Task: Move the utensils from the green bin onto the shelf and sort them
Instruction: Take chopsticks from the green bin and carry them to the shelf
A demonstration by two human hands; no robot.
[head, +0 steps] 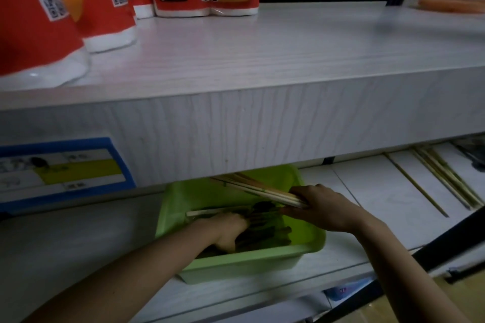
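My right hand [322, 208] grips pale chopsticks [262, 190], bundled for sorting. Left hand [228, 229] in green bin [249, 263] among dark utensils [262, 236]; grip unclear.

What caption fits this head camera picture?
Right hand grips pale chopsticks over the green bin while the left hand reaches among dark utensils.

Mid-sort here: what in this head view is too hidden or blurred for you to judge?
Head view only.
Dark utensils in the green bin: dim and blurred, kind and count unclear.
Left hand: fingertips buried among them, grip unclear.
Light chopsticks in the right hand: far ends hidden under the upper shelf board.
Blue-framed label: print blurred.
Orange thing on that board: blurred, cut by the right edge.
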